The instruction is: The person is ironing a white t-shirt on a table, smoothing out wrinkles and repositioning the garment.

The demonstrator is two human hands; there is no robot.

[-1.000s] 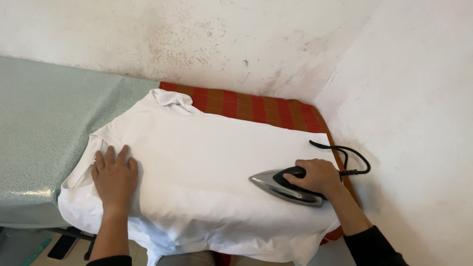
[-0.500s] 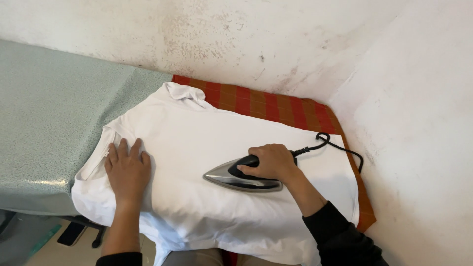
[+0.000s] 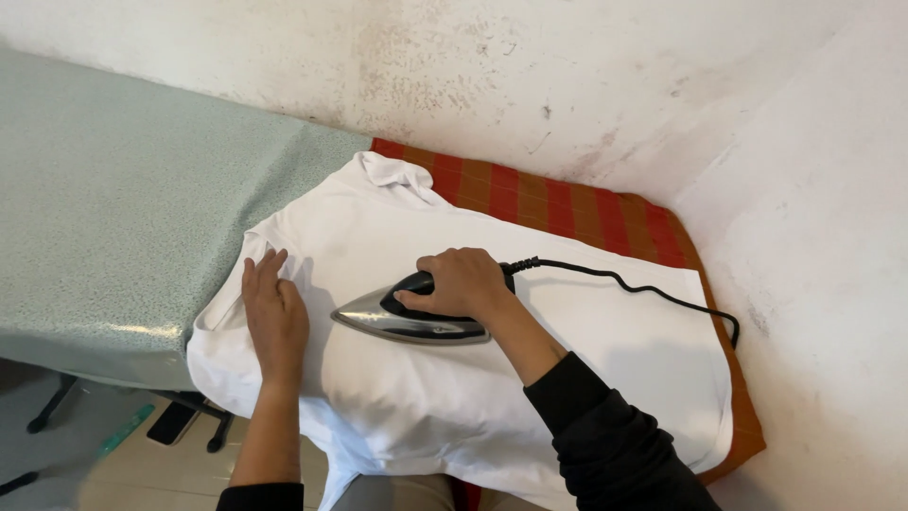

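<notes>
A white shirt (image 3: 605,350) lies spread flat over a red and orange checked cloth (image 3: 567,203). My right hand (image 3: 463,281) grips the black handle of a silver and black iron (image 3: 402,322), whose tip points left on the middle of the shirt. A black cord (image 3: 624,282) runs from the iron to the right across the shirt. My left hand (image 3: 274,317) lies flat with fingers spread on the shirt's left part, just left of the iron's tip. The shirt's collar (image 3: 392,172) sits at the far edge.
A green speckled table cover (image 3: 123,208) stretches to the left of the shirt. White stained walls (image 3: 804,189) close in at the back and right. Tiled floor (image 3: 170,464) and a dark stand leg (image 3: 52,412) show at the lower left.
My right hand has slid the iron leftward across the shirt, from its right side to the middle. My left hand has stayed pressed on the left part.
</notes>
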